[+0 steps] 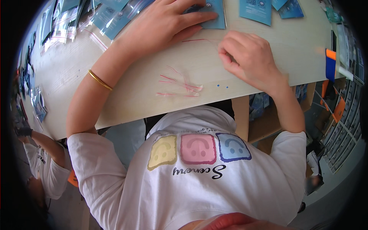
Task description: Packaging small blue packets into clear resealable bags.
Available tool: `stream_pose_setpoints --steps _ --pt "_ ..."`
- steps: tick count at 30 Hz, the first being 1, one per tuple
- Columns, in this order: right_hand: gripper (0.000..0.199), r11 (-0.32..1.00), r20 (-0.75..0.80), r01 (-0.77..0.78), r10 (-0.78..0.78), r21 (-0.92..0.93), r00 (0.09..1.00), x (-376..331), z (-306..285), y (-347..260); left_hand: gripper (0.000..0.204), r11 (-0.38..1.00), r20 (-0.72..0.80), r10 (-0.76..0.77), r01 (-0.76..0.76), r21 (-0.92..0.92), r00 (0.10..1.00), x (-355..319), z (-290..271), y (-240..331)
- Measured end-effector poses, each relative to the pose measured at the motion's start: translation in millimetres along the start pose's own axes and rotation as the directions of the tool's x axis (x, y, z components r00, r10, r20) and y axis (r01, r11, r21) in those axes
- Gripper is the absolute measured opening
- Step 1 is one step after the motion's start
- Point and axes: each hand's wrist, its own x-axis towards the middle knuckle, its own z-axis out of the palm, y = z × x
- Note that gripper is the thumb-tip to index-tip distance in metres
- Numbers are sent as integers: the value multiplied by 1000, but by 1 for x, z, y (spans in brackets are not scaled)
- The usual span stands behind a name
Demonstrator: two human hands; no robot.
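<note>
My left hand [168, 23] lies at the far side of the table, fingers stretched out over a blue card in a clear plastic bag [215, 22]. To its right, my right hand [245, 57] is closed in a pinch just above the tabletop. A thin clear plastic strip with a red line [193, 40] runs from near my left thumb toward the pinched right fingers. The end at those fingers is hard to make out. Between my forearms, several loose clear strips with red lines [186, 86] lie in a small heap.
Bagged blue cards [111, 19] pile up at the far left. More blue packets [256, 11] lie at the far right. Two small blue dots [218, 85] mark the table [134, 92] near its front edge. Below stands an open cardboard box [240, 115]. Another person [50, 161] is at left.
</note>
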Motion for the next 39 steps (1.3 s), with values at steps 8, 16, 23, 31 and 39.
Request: stream_pose_setpoints --steps 8,16,23,31,39 --pt "18 972 22 209 -212 107 977 -20 39 -49 44 986 221 -161 167 -5 962 -5 -13 0" --pt "27 997 -210 -10 -6 -74 978 6 5 2 41 984 205 -172 177 -7 964 -7 -11 -2" --pt "18 926 -241 193 -279 -325 930 14 25 28 37 981 139 -187 191 -20 973 -15 -13 -6" --pt "24 987 -269 92 -125 -133 955 9 20 19 33 988 72 -155 154 25 985 -32 -2 18" --pt "27 999 -286 -19 25 26 958 0 15 39 16 982 -16 -185 184 -35 983 -28 0 17"
